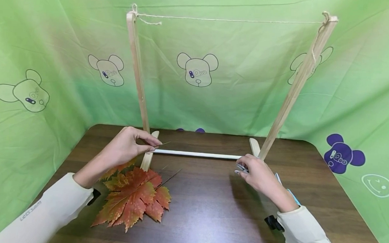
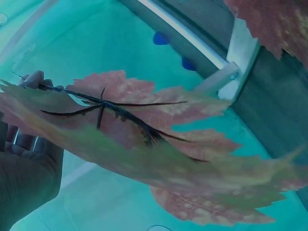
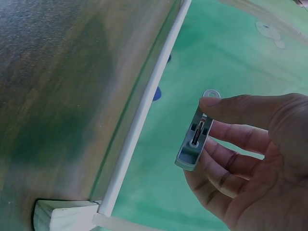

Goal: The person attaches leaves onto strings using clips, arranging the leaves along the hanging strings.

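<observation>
My left hand (image 1: 126,146) pinches the thin stem of an autumn leaf between thumb and fingers, left of the wooden frame's base. In the left wrist view that leaf (image 2: 122,132) spreads out from the fingers, dark veins showing on its pinkish underside. A grey plastic clothespin (image 3: 192,144) with a metal spring is held between the thumb and fingers of my right hand (image 1: 258,173), close to the frame's right foot. More red-orange leaves (image 1: 132,196) lie overlapping on the table under the left wrist, their stems pointing right.
Two upright wooden posts, left (image 1: 138,69) and right (image 1: 295,85), carry a twine string (image 1: 230,19) tied across their tops. A white bar (image 1: 196,154) joins them low down. Light-blue items (image 1: 293,196) lie partly hidden behind the right forearm. Green printed cloth (image 1: 233,101) surrounds the brown table (image 1: 207,215).
</observation>
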Available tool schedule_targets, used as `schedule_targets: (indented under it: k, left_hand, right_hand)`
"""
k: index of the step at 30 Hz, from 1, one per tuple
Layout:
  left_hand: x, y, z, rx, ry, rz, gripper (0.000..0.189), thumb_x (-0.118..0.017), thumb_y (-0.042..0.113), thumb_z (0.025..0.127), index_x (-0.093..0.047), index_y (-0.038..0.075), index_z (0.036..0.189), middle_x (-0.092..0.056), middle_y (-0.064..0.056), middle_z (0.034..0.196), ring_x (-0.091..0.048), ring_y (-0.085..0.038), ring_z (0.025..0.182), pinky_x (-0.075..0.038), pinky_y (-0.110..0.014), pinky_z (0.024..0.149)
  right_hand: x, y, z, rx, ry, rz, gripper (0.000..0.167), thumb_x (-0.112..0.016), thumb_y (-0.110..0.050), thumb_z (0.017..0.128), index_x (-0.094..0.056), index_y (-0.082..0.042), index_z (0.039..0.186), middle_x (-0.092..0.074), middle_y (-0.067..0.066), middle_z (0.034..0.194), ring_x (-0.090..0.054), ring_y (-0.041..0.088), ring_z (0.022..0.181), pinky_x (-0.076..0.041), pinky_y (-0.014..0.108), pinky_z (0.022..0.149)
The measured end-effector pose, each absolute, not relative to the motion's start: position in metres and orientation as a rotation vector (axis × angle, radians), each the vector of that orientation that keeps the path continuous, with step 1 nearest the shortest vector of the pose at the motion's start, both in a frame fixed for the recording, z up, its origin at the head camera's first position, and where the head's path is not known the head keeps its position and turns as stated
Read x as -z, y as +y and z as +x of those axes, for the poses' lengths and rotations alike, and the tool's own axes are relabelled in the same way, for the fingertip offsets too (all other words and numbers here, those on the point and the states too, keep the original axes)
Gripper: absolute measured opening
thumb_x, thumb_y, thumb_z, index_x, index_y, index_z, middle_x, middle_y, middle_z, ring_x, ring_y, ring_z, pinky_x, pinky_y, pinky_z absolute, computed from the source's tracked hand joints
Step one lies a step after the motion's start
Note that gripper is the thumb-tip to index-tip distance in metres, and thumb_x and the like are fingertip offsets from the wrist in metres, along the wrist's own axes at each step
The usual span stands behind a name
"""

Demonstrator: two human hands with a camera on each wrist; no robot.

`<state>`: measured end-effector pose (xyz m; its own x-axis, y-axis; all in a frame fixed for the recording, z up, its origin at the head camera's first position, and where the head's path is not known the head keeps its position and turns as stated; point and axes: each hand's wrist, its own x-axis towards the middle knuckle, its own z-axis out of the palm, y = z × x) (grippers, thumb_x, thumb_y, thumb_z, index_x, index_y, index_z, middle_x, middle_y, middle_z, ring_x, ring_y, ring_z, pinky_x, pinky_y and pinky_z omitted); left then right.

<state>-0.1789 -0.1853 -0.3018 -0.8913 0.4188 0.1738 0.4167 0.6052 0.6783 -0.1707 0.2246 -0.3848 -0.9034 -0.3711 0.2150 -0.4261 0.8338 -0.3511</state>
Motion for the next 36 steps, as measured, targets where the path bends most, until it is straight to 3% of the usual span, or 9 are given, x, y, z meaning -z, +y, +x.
schedule_targets:
  k: [9, 17, 32, 36]
  left_hand:
    - [0.297, -0.165, -0.178, -1.368, 2.776, 0.671, 0.017, -0.077, -0.001, 0.092, -0.084, 0.009, 0.104, -0.082, -0.01, 0.099, -0.078, -0.019, 0.092, -0.062, -0.025, 0.073]
    - [0.291, -0.15, -0.185, -1.457, 2.805, 0.681, 0.015, -0.081, 0.003, 0.09, -0.084, 0.011, 0.101, -0.082, -0.005, 0.096, -0.075, -0.014, 0.086, -0.056, -0.02, 0.07]
    - [0.273, -0.124, -0.194, -1.726, 2.739, 0.622, 0.013, -0.084, 0.01, 0.089, -0.083, 0.011, 0.102, -0.082, -0.004, 0.099, -0.075, -0.016, 0.083, -0.056, -0.023, 0.065]
    - [0.265, -0.117, -0.199, -1.802, 2.721, 0.639, 0.014, -0.084, 0.009, 0.088, -0.083, 0.009, 0.103, -0.082, -0.006, 0.098, -0.074, -0.018, 0.08, -0.056, -0.022, 0.064]
  right_hand:
    - [0.367, 0.222, -0.174, -0.656, -2.785, 0.672, 0.02, -0.081, 0.0, 0.084, -0.074, 0.0, 0.103, -0.069, 0.005, 0.089, -0.062, 0.017, 0.077, -0.054, 0.038, 0.07]
    - [0.341, 0.219, -0.177, -0.756, -2.696, 0.7, 0.021, -0.083, -0.003, 0.086, -0.075, -0.002, 0.106, -0.072, 0.006, 0.096, -0.066, 0.019, 0.084, -0.057, 0.038, 0.075]
    - [0.281, 0.208, -0.186, -0.922, -2.637, 0.695, 0.025, -0.078, -0.001, 0.092, -0.073, 0.002, 0.115, -0.073, 0.013, 0.105, -0.068, 0.025, 0.095, -0.06, 0.048, 0.087]
    - [0.267, 0.201, -0.189, -0.959, -2.622, 0.692, 0.025, -0.077, -0.002, 0.093, -0.073, 0.0, 0.117, -0.073, 0.013, 0.105, -0.066, 0.021, 0.095, -0.059, 0.047, 0.09]
